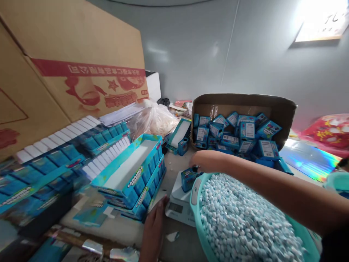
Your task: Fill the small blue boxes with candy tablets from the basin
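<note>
My right hand point(205, 161) reaches in from the right, fingers bent down onto the back edge of a small blue candy box point(187, 179). The box sits on a white kitchen scale point(178, 215); the fingertips are partly hidden. My left hand point(155, 223) lies with fingers stretched out against the side of the stacked blue display trays point(144, 178), holding nothing. The top tray has a plain white inside. Under my right forearm stands a turquoise basin point(194, 203), heaped with pale blue and white candies point(245, 222).
Behind the basin, a cardboard carton point(287, 116) holds many blue boxes point(247, 130). Rows of filled trays point(40, 171) line the left. A tall brown carton point(109, 43) rises behind them. A clear plastic bag point(152, 118) and another tray point(180, 133) stand in the middle.
</note>
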Demonstrator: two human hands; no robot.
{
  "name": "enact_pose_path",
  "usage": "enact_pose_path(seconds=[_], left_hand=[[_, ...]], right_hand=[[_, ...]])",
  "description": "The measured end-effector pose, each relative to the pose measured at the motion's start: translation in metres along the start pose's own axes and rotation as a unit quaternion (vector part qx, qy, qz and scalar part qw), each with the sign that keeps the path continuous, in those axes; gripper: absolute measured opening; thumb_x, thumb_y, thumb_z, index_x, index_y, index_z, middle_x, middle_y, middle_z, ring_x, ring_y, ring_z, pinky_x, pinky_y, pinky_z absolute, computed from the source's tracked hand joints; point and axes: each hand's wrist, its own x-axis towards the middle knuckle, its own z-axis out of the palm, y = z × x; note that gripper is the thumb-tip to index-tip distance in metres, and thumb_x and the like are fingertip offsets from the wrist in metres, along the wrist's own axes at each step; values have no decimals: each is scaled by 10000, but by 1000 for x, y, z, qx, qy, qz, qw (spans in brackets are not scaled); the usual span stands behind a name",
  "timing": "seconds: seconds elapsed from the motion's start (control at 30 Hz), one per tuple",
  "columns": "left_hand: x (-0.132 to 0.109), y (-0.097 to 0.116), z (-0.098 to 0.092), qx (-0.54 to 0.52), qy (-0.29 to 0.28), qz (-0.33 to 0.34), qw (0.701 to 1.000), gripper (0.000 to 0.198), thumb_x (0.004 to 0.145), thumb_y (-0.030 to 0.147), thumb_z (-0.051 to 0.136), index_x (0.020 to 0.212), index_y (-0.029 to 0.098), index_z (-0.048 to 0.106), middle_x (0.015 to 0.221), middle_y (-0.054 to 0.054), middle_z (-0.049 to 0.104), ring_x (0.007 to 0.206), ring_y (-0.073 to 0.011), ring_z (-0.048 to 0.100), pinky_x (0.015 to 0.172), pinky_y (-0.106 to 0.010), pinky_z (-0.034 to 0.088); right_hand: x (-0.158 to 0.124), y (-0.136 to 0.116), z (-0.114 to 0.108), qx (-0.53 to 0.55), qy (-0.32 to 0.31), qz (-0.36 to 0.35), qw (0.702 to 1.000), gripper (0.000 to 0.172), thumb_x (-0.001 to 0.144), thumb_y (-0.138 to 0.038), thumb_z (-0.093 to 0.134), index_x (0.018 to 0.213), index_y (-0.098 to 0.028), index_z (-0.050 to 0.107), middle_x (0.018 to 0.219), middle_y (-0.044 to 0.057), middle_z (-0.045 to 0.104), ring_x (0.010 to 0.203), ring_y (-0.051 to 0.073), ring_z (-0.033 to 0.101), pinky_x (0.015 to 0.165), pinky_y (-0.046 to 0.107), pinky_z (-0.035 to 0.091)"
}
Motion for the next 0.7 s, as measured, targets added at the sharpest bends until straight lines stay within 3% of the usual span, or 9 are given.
enact_pose_path(seconds=[0.13, 0.3, 0.43, 0.7], left_hand=[[2, 2, 1, -11, 10, -9, 1000, 748, 726, 751, 541, 1169, 168, 690, 1246, -92, 665, 1275, -315, 552, 1183, -498, 390], [9, -1, -2, 4, 20, -12, 1000, 803, 652, 746, 589, 1195, 161, 671, 1221, -102, 675, 1254, -338, 565, 1159, -491, 414], [10, -6, -5, -13, -3, -27, 1000, 846, 666, 749, 616, 1277, 164, 623, 1267, -102, 653, 1280, -322, 547, 1127, -440, 452], [3, -2, 1, -43, 11, 13, 999, 1003, 717, 748, 656, 1455, 113, 412, 1143, -115, 685, 1101, -293, 631, 967, -357, 517]], right_hand=[[3, -6, -1, -26, -16, -13, 999, 222, 846, -10, 618, 1004, -94, 749, 1004, 124, 709, 946, 249, 642, 679, 298, 393], [7, -9, -9, -36, -16, -10, 999, 216, 798, -3, 635, 945, -115, 746, 903, 81, 709, 821, 204, 612, 622, 280, 358], [9, -11, -12, -19, -13, 3, 1000, 251, 804, -32, 674, 1018, -142, 745, 918, 51, 710, 774, 173, 583, 576, 268, 317], [16, -9, -2, 16, 13, 23, 1000, 200, 735, -13, 711, 911, -109, 723, 870, 80, 671, 749, 183, 527, 566, 280, 252]])
